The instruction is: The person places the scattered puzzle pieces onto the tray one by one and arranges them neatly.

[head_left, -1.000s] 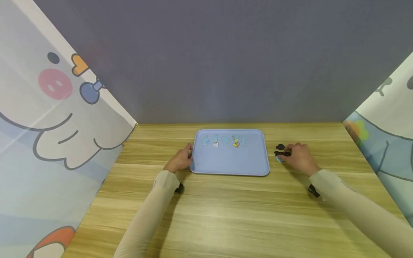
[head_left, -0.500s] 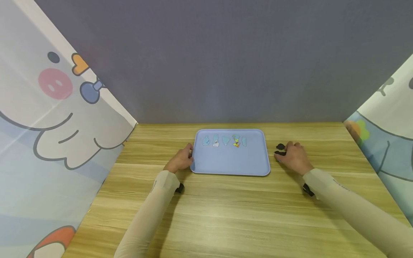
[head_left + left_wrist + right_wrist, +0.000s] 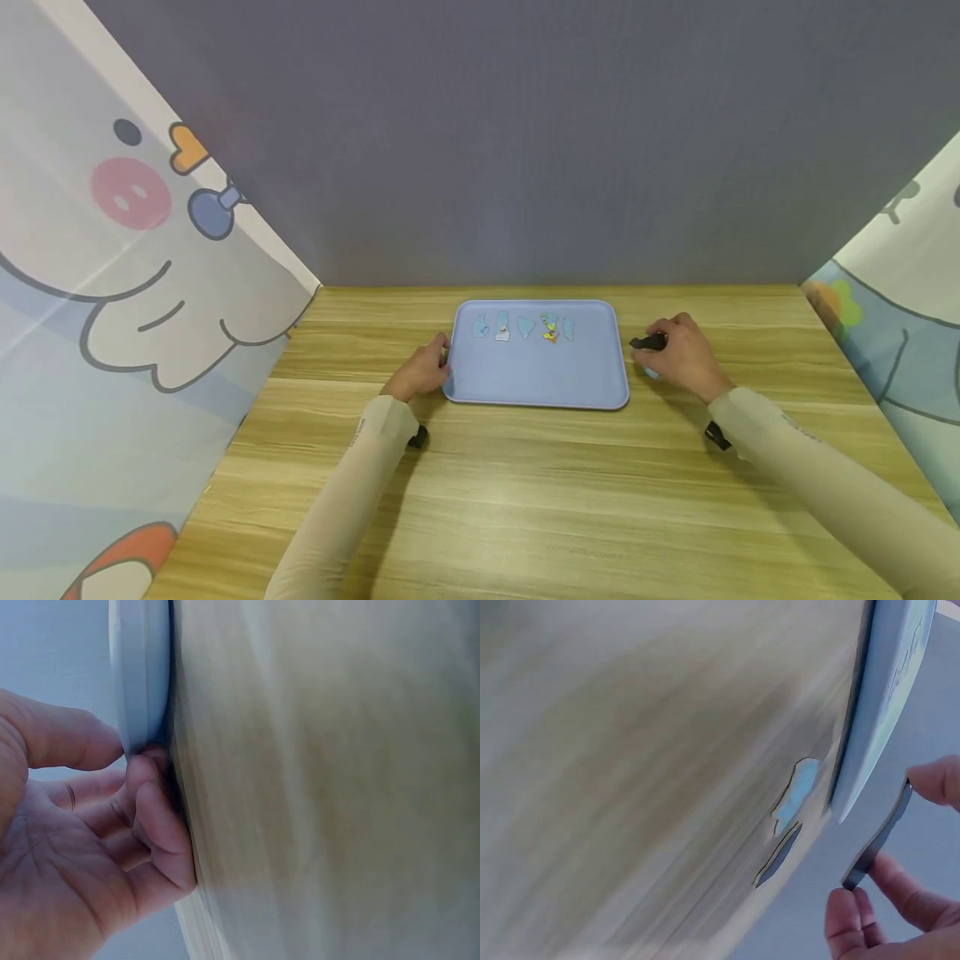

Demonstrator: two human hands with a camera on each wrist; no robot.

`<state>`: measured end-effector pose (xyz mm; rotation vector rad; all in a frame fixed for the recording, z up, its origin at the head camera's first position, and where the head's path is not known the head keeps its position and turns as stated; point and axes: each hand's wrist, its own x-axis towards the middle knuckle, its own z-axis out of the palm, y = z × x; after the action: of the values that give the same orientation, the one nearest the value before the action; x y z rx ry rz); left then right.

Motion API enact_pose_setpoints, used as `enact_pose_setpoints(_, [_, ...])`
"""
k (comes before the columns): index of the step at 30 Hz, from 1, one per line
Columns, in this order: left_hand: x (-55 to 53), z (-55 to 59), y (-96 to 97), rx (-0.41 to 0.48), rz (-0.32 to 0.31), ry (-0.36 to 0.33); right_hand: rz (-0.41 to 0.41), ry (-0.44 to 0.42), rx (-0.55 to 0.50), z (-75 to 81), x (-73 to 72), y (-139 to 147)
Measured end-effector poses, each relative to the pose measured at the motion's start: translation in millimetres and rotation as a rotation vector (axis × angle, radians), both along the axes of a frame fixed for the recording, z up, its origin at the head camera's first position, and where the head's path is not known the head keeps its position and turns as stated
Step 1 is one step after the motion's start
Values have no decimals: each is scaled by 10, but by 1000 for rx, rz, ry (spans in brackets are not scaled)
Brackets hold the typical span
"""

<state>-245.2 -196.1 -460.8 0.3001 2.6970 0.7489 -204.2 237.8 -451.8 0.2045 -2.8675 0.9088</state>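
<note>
My left hand (image 3: 423, 371) grips the left edge of a light blue tray (image 3: 532, 379). In the left wrist view, the thumb lies over the tray rim (image 3: 140, 667) and curled fingers sit beneath it. Right of the tray, my right hand (image 3: 688, 360) pinches a thin, dark-faced puzzle piece (image 3: 881, 836) between thumb and fingertips, raised off the table. Below it in the right wrist view, a light blue puzzle piece (image 3: 801, 787) and a dark puzzle piece (image 3: 780, 855) lie on the wood. Several blue puzzle pieces (image 3: 525, 326) form a row along the tray's far side.
The wooden table (image 3: 540, 500) extends around the tray. A grey partition (image 3: 480, 150) rises behind it, with cartoon-printed sheets (image 3: 225, 308) at both sides. Black wrist devices (image 3: 717, 435) hang below the sleeves.
My right hand has moved from touching the pieces on the table to lifting a dark puzzle piece, uncovering part of the blue one. My left hand stays on the tray.
</note>
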Motion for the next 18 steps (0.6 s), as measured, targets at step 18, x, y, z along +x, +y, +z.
enact_pose_setpoints(18, [22,18,17,9,-11,27,165,94,-164,-18,-390,-421])
